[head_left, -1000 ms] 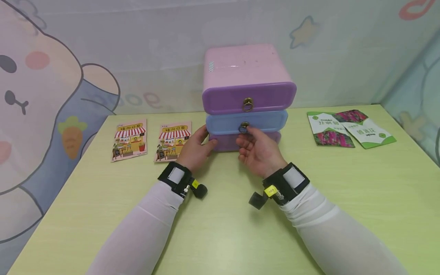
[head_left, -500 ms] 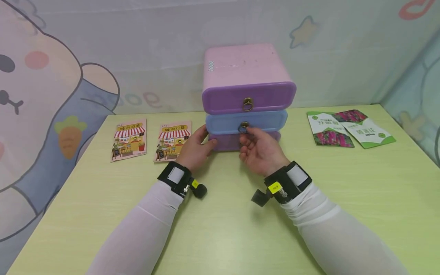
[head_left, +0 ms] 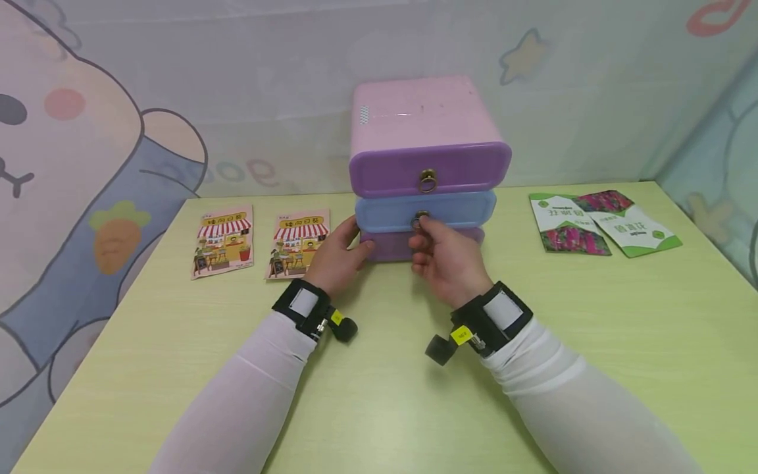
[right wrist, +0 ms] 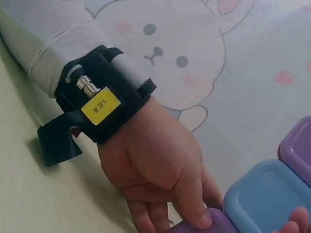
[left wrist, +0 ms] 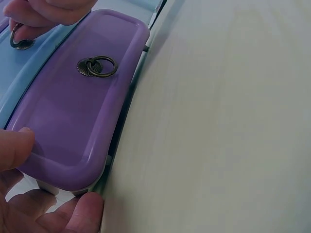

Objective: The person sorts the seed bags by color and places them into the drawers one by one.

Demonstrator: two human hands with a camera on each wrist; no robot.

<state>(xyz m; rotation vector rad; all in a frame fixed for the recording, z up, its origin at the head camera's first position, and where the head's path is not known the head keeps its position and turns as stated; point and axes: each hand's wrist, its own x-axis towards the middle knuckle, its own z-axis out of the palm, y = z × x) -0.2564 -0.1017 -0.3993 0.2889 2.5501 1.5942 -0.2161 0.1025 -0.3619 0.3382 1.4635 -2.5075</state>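
Observation:
A small three-drawer cabinet [head_left: 420, 112] stands at the table's back, with a pink top. Its upper drawer [head_left: 468, 168] is purple, the middle drawer [head_left: 464, 210] blue and the bottom drawer [left wrist: 63, 107] purple. My left hand [head_left: 336, 263] grips the cabinet's lower left corner, thumb on the bottom drawer's front and fingers round the side. With thumb and fingers, my right hand [head_left: 454, 266] pinches the brass ring pull [left wrist: 13, 38] of the blue drawer, partly hiding it in the head view. All drawers look closed.
Two pink seed packets with striped awnings, one left [head_left: 222, 242] and one nearer the cabinet [head_left: 298, 243], lie on the table [head_left: 379, 395]. Two overlapping green-and-white flower packets [head_left: 565, 224] lie at the right. A printed cloth [head_left: 284, 79] hangs behind.
My right hand has turned slightly at the wrist, and its thumb now covers more of the ring pull. The left hand, cabinet and packets stay where they were.

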